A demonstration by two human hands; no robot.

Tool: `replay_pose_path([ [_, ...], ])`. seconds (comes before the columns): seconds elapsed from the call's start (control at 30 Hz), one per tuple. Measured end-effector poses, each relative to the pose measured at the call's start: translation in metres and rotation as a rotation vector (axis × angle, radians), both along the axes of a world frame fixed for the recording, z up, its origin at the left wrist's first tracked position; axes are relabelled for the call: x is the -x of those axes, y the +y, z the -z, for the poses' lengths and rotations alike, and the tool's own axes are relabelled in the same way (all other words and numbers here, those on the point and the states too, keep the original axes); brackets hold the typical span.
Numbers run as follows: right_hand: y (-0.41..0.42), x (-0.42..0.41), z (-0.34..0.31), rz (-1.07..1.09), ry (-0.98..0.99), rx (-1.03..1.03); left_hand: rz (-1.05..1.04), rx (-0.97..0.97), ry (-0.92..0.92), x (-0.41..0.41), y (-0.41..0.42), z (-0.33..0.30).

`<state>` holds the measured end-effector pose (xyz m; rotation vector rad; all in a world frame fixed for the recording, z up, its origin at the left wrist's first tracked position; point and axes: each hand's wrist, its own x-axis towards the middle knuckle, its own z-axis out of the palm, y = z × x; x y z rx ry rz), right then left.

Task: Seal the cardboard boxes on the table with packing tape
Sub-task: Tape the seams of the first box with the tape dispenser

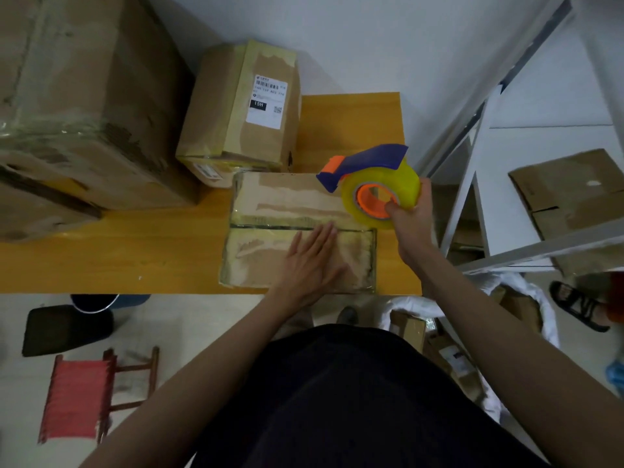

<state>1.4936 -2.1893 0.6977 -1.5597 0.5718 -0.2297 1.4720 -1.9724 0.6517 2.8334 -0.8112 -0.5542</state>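
Observation:
A flat cardboard box point(270, 204) lies at the near right of the yellow wooden table point(135, 251), its two top flaps closed along a central seam. My left hand point(312, 261) presses flat on the near flap, fingers straight. My right hand point(410, 214) grips a tape dispenser point(374, 184) with a yellow roll, orange core and blue guard, thumb hooked into the core. The dispenser is held above the box's right end.
A labelled box point(246, 109) stands behind the flat one, and a big box point(81, 103) fills the table's left. A white metal shelf frame point(479, 184) rises to the right. On the floor are a red stool point(81, 400), a dark bin point(64, 329) and loose cartons point(449, 352).

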Motion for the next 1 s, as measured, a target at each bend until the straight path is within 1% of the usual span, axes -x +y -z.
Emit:
replay_pose_path([
  [0.17,-0.002,0.003,0.002,-0.031,-0.002,0.014,-0.300,-0.165,-0.045,-0.009,0.105,-0.006],
  [0.23,-0.002,0.003,0.003,-0.033,-0.006,0.018,-0.346,-0.219,-0.029,-0.012,0.123,-0.011],
  [0.3,-0.002,0.003,0.005,-0.028,-0.004,0.006,-0.396,-0.203,-0.002,-0.014,0.121,-0.012],
  [0.33,-0.003,0.003,0.005,-0.023,0.002,-0.008,-0.455,-0.162,0.023,-0.014,0.116,-0.012],
  [0.4,-0.006,0.002,0.006,0.003,0.032,-0.044,-0.643,-0.026,0.069,-0.009,0.108,-0.013],
  [0.47,-0.009,0.000,0.004,0.050,0.070,-0.088,-0.855,0.125,0.073,0.003,0.108,-0.016],
  [0.53,-0.014,-0.007,0.000,0.074,0.099,-0.125,-1.021,0.265,0.071,0.017,0.109,-0.016],
  [0.63,-0.015,-0.028,-0.015,0.041,0.171,-0.152,-1.189,0.398,0.097,0.029,0.109,-0.013],
  [0.73,-0.011,-0.054,-0.027,-0.010,0.175,-0.132,-1.358,0.512,0.159,0.033,0.099,-0.015],
  [0.83,-0.006,-0.070,-0.029,-0.122,0.240,-0.083,-1.467,0.579,0.241,0.034,0.085,-0.022],
  [0.9,-0.005,-0.073,-0.025,-0.200,0.287,-0.076,-1.475,0.603,0.243,0.033,0.080,-0.023],
  [1.0,-0.008,-0.067,-0.019,-0.277,0.366,-0.023,-1.429,0.586,0.214,0.031,0.084,-0.026],
])
